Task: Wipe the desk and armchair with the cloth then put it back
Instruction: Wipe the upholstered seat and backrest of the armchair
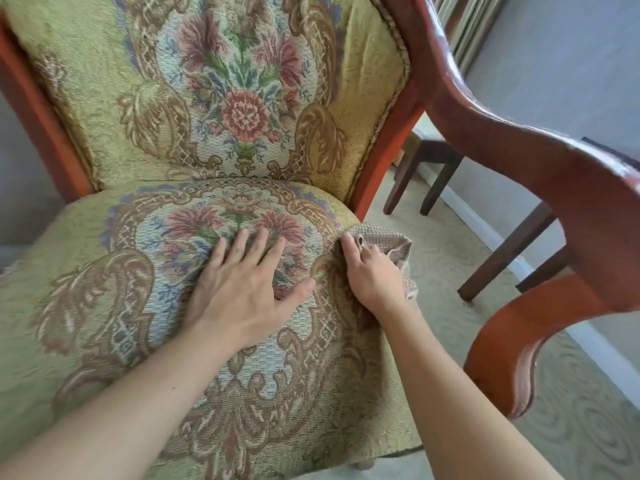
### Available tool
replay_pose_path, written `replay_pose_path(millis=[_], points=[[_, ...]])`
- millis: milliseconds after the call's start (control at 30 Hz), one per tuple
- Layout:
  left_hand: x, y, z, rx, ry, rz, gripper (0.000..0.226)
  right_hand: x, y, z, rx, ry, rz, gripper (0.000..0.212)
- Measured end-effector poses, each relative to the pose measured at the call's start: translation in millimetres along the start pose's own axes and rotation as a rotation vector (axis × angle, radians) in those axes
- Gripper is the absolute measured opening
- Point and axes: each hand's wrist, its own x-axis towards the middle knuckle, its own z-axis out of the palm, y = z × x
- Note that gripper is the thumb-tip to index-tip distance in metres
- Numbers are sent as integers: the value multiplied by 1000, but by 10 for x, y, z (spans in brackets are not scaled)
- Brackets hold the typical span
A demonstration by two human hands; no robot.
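- Left hand [242,289]: released, flat on armchair [104,306] seat, frame centre.
- Right hand [372,275]: grasping cloth [388,242] at seat's right edge.
- Risk: cloth overhangs edge; loose grip may drop it to floor [433,254].

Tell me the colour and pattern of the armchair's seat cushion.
Yellow-green seat cushion with a woven floral medallion in pink, blue and brown; head view.

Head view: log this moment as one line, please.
stage: wiping armchair seat | left hand: flat on seat | right hand: grips cloth at seat's right edge | desk: not in view
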Motion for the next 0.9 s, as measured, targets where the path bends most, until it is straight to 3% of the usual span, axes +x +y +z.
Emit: replay_pose_path(millis=[100, 300, 533, 633, 700, 767, 833, 900], points=[[-1, -7, 3, 5, -7, 10, 99, -135, 64, -48, -23, 1, -56, 42], [-16, -9, -12, 6, -11, 10, 101, -557, 207, -195, -40, 41, 32, 58], [-78, 4, -57, 11, -38, -8, 110, -1353, 348, -206, 42, 132, -46, 42], [-79, 3, -53, 14, -46, -8, 111, -1578, 298, -177, 108, 243, 39, 51], [-73, 4, -46, 12, -43, -7, 113, -1588, 220, -175, 226, 284, 175, 66], [-79, 2, -62, -3, -39, -6, 115, -1456, 89, -183, 373, 315, 350, 68], [-103, 2, -88, -34, -42, 6, 115, -1241, -57, -146, 468, 275, 420, 64], [-146, -24, -121, -49, -56, 18, 114, -1002, -230, -67, 488, 177, 362, 69]])
